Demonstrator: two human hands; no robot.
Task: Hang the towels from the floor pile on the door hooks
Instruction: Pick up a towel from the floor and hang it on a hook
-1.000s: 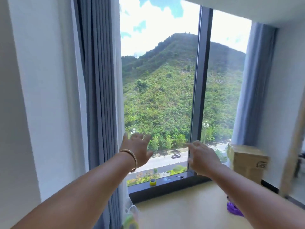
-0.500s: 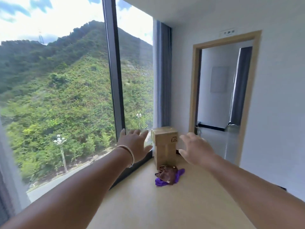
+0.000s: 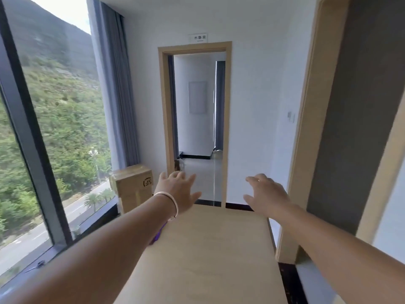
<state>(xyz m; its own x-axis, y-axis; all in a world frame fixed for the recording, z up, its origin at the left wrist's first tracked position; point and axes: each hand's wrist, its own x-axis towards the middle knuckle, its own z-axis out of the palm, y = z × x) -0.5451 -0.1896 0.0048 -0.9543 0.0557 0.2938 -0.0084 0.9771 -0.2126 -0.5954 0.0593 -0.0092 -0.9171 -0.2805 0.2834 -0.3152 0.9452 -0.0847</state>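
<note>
Both my arms reach forward over the pale floor. My left hand (image 3: 177,190), with a bracelet at the wrist, has its fingers spread and holds nothing. My right hand (image 3: 266,197) is also open and empty, fingers loosely extended. A sliver of purple cloth (image 3: 158,234) shows on the floor just under my left forearm, which hides the rest of the towel pile. No door hooks are visible in this view.
A cardboard box (image 3: 133,186) stands by the window corner, beside a grey curtain (image 3: 118,91). An open doorway (image 3: 196,126) lies straight ahead. A second door frame (image 3: 306,137) is close on the right. The large window (image 3: 43,128) fills the left side.
The view has swung right from the window to the doorway. The purple and brown pile, seen by the box half a second ago, is now mostly hidden under my left forearm. Both hands stay open.
</note>
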